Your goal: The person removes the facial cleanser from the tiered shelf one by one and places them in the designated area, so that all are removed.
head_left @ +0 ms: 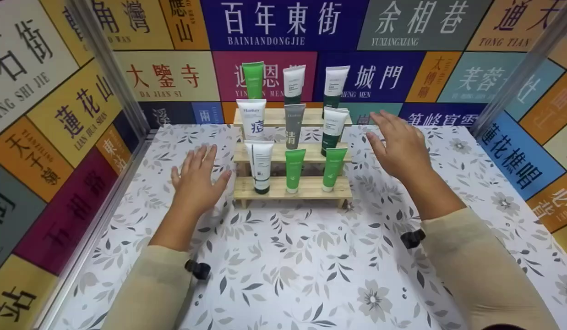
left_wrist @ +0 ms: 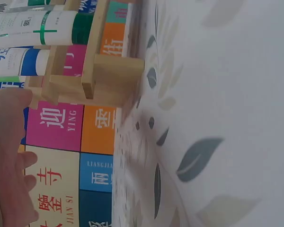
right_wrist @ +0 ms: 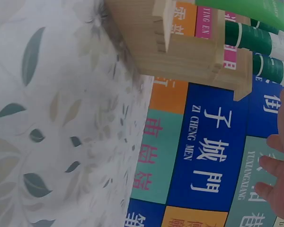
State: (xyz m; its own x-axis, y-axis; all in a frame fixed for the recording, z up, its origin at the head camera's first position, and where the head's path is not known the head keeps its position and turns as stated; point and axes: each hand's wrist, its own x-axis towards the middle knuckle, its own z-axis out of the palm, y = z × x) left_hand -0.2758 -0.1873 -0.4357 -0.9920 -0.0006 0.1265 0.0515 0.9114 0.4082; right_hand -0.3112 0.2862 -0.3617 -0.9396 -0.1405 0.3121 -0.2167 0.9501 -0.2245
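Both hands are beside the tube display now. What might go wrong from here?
The green plastic tube at the right of the lowest step stands upright on its narrow white cap, so a bump might topple it. The right hand, swinging inward, could clip the white-and-dark-green plastic tube on the middle step. The left hand might jar the pale wooden three-step stand, rocking several tubes together.

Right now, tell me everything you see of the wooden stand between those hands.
The stand looks like pale, unpainted wood with visible grain. Its three shelves step upward toward the back, each bearing three standing tubes. Short legs support it on the floral-patterned tabletop. The left hand and right hand look apart from it, one on either side.
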